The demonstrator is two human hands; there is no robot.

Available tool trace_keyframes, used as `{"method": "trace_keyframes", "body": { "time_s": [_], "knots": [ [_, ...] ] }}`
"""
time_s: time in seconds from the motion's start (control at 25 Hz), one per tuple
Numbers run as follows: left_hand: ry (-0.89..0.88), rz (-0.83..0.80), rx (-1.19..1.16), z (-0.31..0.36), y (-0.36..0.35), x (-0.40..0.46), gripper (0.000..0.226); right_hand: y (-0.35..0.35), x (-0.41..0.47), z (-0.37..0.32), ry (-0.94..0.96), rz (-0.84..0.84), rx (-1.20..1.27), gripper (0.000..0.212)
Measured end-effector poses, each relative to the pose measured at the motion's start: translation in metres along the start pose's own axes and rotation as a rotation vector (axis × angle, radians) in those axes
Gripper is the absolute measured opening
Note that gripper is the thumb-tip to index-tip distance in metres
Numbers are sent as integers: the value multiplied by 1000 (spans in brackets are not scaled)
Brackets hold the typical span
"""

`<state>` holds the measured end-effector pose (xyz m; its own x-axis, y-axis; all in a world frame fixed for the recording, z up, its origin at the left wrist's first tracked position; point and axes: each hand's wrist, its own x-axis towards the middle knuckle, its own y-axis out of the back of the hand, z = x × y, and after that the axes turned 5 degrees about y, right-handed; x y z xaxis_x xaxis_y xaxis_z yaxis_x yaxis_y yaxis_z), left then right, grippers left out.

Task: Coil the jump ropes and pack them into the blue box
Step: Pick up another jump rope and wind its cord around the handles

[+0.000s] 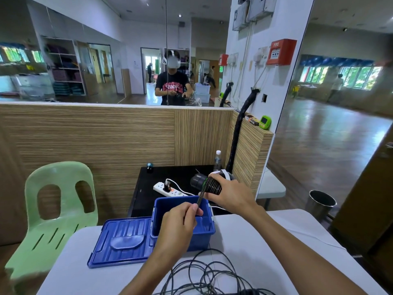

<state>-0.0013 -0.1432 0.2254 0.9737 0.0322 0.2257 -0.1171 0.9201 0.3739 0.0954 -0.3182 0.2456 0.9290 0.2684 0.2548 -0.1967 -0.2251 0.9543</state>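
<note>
Two hands (204, 207), one blue box (182, 222), one lid (123, 241), one green chair (57, 209), one water bottle (217, 160).

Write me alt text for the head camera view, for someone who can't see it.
Two bare hands wind a black jump rope: the right hand grips the handles with rope wrapped around them, the left hand pinches the cord above an open blue box. Its lid lies beside it on a white table, with loose rope nearer the camera.
</note>
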Motion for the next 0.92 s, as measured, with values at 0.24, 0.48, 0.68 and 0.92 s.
{"method": "trace_keyframes", "body": {
  "time_s": [0.24, 0.48, 0.68, 0.92],
  "knots": [
    [290, -113, -332, -22, 5, 5, 38, 12, 1, -9, 4, 32, 212, 55],
    [267, -73, -345, -39, 3, 21, 50, 31, -1, -27, 126, -30, 478, 44],
    [188, -174, -278, -46, 14, 46, 40, 40, -12, -34, 281, -136, 553, 54],
    [-50, -390, -55, -32, 37, 80, 28, 52, -32, -33, 363, -179, 449, 52]
  ]
}}
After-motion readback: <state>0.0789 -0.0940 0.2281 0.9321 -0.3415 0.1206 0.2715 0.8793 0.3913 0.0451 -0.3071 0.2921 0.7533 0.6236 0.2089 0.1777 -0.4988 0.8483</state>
